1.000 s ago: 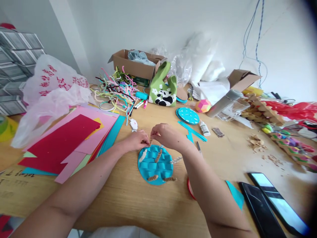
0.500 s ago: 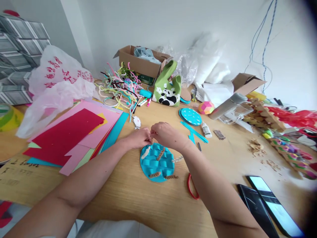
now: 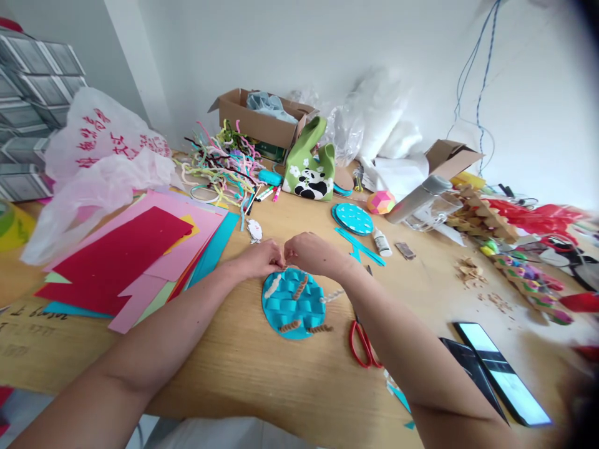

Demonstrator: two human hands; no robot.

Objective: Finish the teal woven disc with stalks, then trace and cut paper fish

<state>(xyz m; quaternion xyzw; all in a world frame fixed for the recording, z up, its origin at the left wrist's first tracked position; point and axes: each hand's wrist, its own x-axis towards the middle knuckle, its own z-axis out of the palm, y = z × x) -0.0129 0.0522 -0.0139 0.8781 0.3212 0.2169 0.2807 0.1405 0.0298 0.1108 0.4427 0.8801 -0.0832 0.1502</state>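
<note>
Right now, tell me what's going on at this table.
A person is working with both bare hands at the far edge of a round blue woven paper disc lying on the wooden table. The left hand and right hand meet fingertip to fingertip, pinching a small twisted piece there; what it is exactly is hard to tell. Brown and white twisted pieces already sit on the disc. Red-handled scissors lie beside the right forearm, and coloured paper sheets lie to the left.

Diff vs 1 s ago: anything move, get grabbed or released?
Little changed. The left hand and right hand still pinch a small twisted piece at the far edge of the woven blue disc, which stays put. The red scissors only came into view.
</note>
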